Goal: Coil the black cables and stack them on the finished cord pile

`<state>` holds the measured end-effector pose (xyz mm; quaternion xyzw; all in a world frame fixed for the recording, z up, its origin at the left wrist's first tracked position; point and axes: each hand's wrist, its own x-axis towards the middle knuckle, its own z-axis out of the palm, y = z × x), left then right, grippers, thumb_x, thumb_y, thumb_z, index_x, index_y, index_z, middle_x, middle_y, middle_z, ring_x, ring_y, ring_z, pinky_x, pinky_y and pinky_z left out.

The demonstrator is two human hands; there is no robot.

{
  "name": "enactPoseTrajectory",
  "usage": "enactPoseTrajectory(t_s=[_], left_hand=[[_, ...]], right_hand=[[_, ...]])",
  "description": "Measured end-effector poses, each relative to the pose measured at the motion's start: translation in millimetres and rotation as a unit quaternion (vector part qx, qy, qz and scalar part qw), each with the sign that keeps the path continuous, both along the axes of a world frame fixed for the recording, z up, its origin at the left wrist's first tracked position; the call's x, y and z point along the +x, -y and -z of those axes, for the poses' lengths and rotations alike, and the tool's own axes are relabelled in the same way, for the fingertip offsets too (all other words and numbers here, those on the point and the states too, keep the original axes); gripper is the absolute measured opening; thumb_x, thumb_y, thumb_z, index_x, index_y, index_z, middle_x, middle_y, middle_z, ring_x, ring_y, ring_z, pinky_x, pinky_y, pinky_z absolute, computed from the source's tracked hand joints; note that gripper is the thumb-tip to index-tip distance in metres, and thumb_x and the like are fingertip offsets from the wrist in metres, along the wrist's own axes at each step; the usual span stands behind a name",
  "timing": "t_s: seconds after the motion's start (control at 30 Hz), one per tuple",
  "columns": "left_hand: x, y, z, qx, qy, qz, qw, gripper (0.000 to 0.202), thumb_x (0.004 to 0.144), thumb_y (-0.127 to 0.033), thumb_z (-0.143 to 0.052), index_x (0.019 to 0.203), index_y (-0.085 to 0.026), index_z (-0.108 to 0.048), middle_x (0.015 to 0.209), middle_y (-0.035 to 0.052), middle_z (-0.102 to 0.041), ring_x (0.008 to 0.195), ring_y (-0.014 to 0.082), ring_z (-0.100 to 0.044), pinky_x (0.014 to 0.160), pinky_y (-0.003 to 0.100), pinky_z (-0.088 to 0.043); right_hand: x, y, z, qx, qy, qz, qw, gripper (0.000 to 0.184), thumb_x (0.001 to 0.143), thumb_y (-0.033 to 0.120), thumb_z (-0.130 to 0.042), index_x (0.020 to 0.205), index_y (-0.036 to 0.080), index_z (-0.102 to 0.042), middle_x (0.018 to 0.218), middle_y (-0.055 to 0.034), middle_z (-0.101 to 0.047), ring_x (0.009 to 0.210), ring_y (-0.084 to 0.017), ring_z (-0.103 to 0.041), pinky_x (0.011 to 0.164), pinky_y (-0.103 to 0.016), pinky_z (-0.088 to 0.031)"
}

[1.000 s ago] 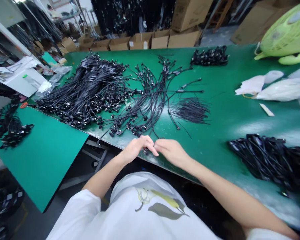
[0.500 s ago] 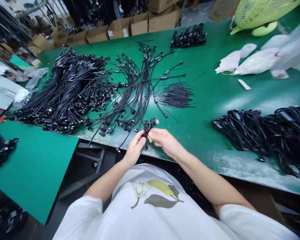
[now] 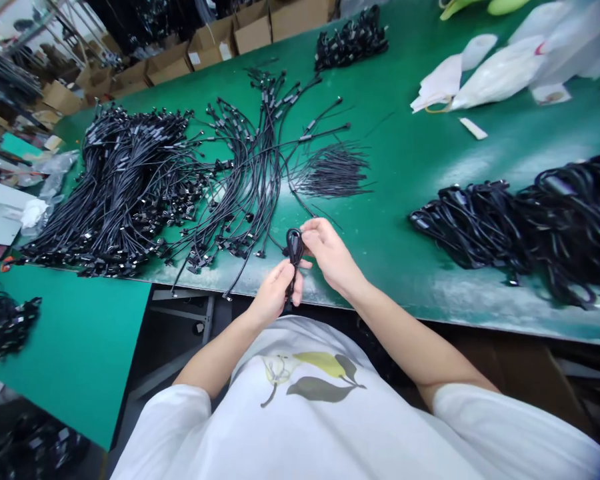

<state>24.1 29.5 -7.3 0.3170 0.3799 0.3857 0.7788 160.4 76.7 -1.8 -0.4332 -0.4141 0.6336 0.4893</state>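
Observation:
Both my hands meet at the near edge of a green table (image 3: 430, 167). My left hand (image 3: 275, 290) pinches the lower part of a short black cable (image 3: 294, 250) folded into a loop. Closed on the top of that same loop is my right hand (image 3: 330, 253). Just beyond the hands lie loose black cables (image 3: 250, 180) spread out in a fan, and a small bunch of thin black ties (image 3: 333, 172).
A big heap of black cables (image 3: 125, 180) fills the table's left side. Coiled cable bundles (image 3: 525, 227) are piled at the right, another pile (image 3: 350, 39) at the far edge. White plastic bags (image 3: 500, 70) lie far right. A lower green table (image 3: 70, 347) stands at left, cardboard boxes (image 3: 215, 41) behind.
My hands lifted a black cable off the table edge and folded it into a loop. The right hand now holds the loop's top, the left its lower part. The view has tilted down.

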Motion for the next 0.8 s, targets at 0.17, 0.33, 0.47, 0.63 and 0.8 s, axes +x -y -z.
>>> enactPoseTrajectory(t_s=[0.17, 0.33, 0.47, 0.63, 0.8], left_hand=[[15.4, 10.8, -2.8, -0.084, 0.047, 0.031, 0.995, 0.056, 0.079, -0.064, -0.064, 0.092, -0.01, -0.056, 0.052, -0.008, -0.033, 0.035, 0.0028, -0.024, 0.034, 0.017, -0.023], [18.7, 10.1, -10.0, -0.14, 0.094, 0.029, 0.985, 0.051, 0.078, -0.059, -0.068, 0.085, -0.01, -0.055, 0.052, -0.008, -0.028, 0.038, 0.0028, -0.024, 0.036, 0.015, -0.024], [7.4, -6.6, -20.4, -0.151, 0.158, -0.03, 0.975, 0.042, 0.082, -0.05, -0.069, 0.088, -0.011, -0.055, 0.056, -0.0076, -0.024, 0.043, 0.0027, -0.028, 0.042, 0.013, -0.028], [-5.3, -26.2, -31.7, -0.053, 0.142, -0.167, 0.974, 0.03, 0.1, -0.037, -0.043, 0.084, -0.014, -0.055, 0.082, 0.002, -0.059, 0.079, 0.0093, -0.061, 0.075, 0.022, -0.051], [-1.9, -20.2, -18.7, -0.004, 0.048, -0.199, 0.979, 0.039, 0.103, -0.037, -0.033, 0.101, -0.016, -0.065, 0.122, 0.0049, -0.06, 0.111, 0.0122, -0.057, 0.099, 0.026, -0.043]], right_hand=[[-10.0, 2.8, -16.3, -0.018, -0.106, -0.001, 0.994, 0.046, 0.087, 0.061, -0.058, 0.089, 0.015, -0.051, 0.069, 0.0005, -0.048, 0.054, -0.009, -0.05, 0.038, -0.018, -0.035], [-9.7, -5.0, -14.3, -0.027, -0.156, 0.061, 0.985, 0.051, 0.082, 0.064, -0.062, 0.083, 0.016, -0.045, 0.063, 0.0046, -0.036, 0.045, -0.005, -0.037, 0.036, -0.017, -0.034], [-1.2, -1.0, -1.1, 0.065, -0.029, -0.014, 0.997, 0.056, 0.084, 0.064, -0.059, 0.116, 0.019, -0.048, 0.108, -0.0071, -0.054, 0.091, -0.014, -0.061, 0.079, -0.029, -0.056], [-2.6, 32.6, 12.1, 0.153, 0.154, -0.023, 0.976, 0.056, 0.086, 0.052, -0.064, 0.129, 0.021, -0.048, 0.127, -0.0132, -0.047, 0.114, -0.022, -0.054, 0.084, -0.032, -0.055], [-15.1, 50.8, 13.3, 0.245, 0.258, 0.031, 0.934, 0.052, 0.085, 0.049, -0.066, 0.126, 0.02, -0.056, 0.133, -0.014, -0.047, 0.122, -0.027, -0.047, 0.09, -0.038, -0.05]])
